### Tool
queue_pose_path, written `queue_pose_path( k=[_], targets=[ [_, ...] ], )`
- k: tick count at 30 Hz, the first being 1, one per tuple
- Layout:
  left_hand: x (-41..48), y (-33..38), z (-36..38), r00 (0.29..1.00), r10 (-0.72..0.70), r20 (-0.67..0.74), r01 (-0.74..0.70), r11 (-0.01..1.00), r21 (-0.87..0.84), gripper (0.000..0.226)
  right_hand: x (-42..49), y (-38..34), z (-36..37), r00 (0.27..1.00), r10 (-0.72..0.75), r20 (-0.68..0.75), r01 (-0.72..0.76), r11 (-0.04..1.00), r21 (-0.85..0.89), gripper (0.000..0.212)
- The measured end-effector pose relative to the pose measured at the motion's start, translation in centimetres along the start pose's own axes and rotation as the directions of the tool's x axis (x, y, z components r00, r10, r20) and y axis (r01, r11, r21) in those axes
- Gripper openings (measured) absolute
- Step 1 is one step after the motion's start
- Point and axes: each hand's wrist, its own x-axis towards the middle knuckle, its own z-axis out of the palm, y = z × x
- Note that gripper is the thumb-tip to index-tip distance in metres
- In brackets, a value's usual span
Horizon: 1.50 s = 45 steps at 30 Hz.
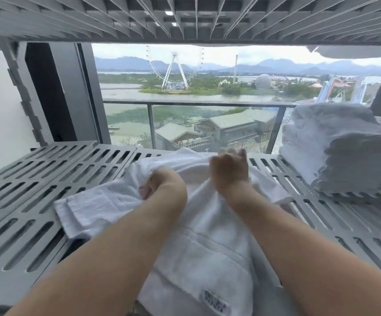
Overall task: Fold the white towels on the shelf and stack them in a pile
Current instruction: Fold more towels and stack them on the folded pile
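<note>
Loosely, both hands' fingers (147, 190) clutch the towel (207, 247).

So the towel (207, 242) is spread on the slatted shelf (37, 179) right in the middle, its near end hanging over the front edge. Both hands sit on top of it, left hand (160, 184) a bit nearer, right hand (229, 169) further back. The pile of folded towels (344, 151) sits off to the right on the same shelf, well apart. Another shelf (185, 17) runs overhead, with the window (207, 87) behind everything.
</note>
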Motion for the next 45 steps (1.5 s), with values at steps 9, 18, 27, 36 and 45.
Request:
queue_pose_path(
  k=[9, 18, 27, 36, 45],
  targets=[
    [0.4, -3.4, -3.6, 0.949, -0.024, -0.315, 0.017, 1.000, -0.026, 0.019, 0.1, 1.4, 3.9, 0.994, -0.022, -0.110, 0.056, 0.947, 0.316, 0.045],
    [4.3, -0.2, 1.2, 0.835, 0.354, -0.422, -0.533, 0.712, -0.457, 0.070, 1.4, 6.5, 5.3, 0.937, 0.343, -0.072, -0.233, 0.763, 0.602, 0.028],
    [4.2, 1.2, 2.6, 0.888, 0.360, -0.288, -0.454, 0.788, -0.416, 0.074, 2.3, 9.4, 7.0, 0.853, 0.318, 0.413, -0.483, 0.781, 0.396, 0.018],
    [-0.6, 1.1, -1.1, 0.963, 0.251, 0.101, -0.193, 0.900, -0.392, 0.089, 4.2, 10.9, 7.9, 0.922, 0.369, -0.113, -0.225, 0.753, 0.619, 0.015],
    [2.7, -2.0, -3.9, 0.882, -0.135, -0.452, -0.048, 0.927, -0.371, 0.030, 6.5, 11.3, 10.0, 0.901, 0.377, 0.216, -0.354, 0.349, 0.868, 0.028]
  ],
)
